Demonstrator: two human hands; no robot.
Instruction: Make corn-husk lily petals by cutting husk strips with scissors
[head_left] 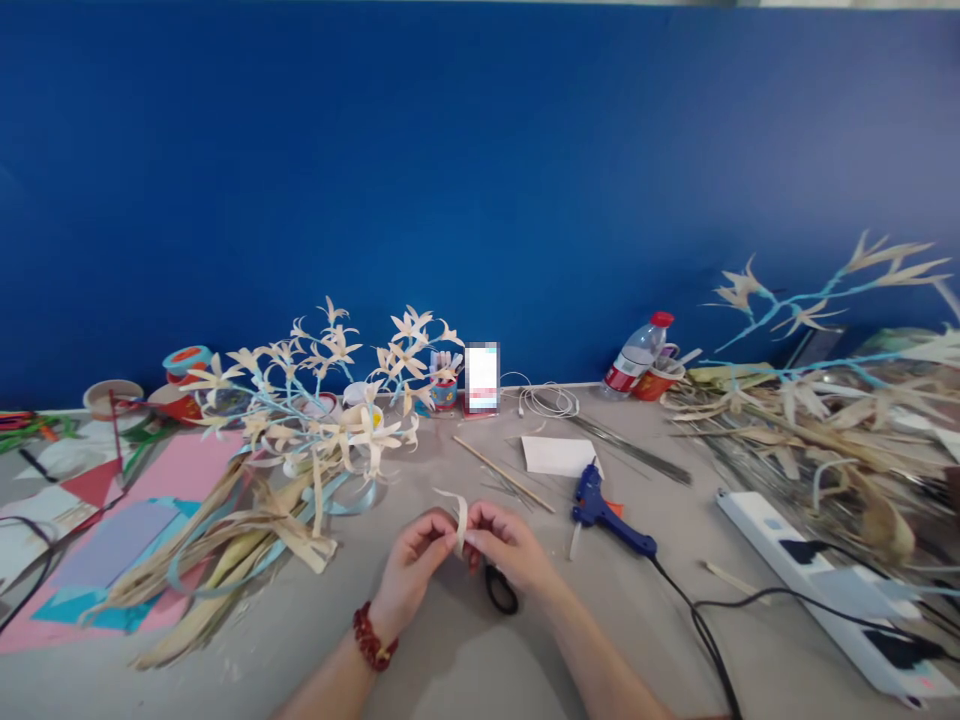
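Observation:
Between my two hands, a narrow, pale strip of dried husk (461, 522) stands up with a curled tip. My left hand (417, 556), with a red beaded bracelet at the wrist, pinches its lower part. Fingers of my right hand (507, 544) close on the same strip from the other side. Under my right hand lies a pair of scissors, of which a black handle (501, 590) shows; the blades are hidden. A blue glue gun (609, 515) rests on the table to the right, its nozzle pointing away from me.
Husk flowers on blue stems (330, 370) stand at back left, above loose husk strips (247, 530). A white power strip (817, 590) with black cables lies right. Farther back are a plastic bottle (637, 355), a phone (481, 378), a thin stick (504, 474) and wires (637, 450).

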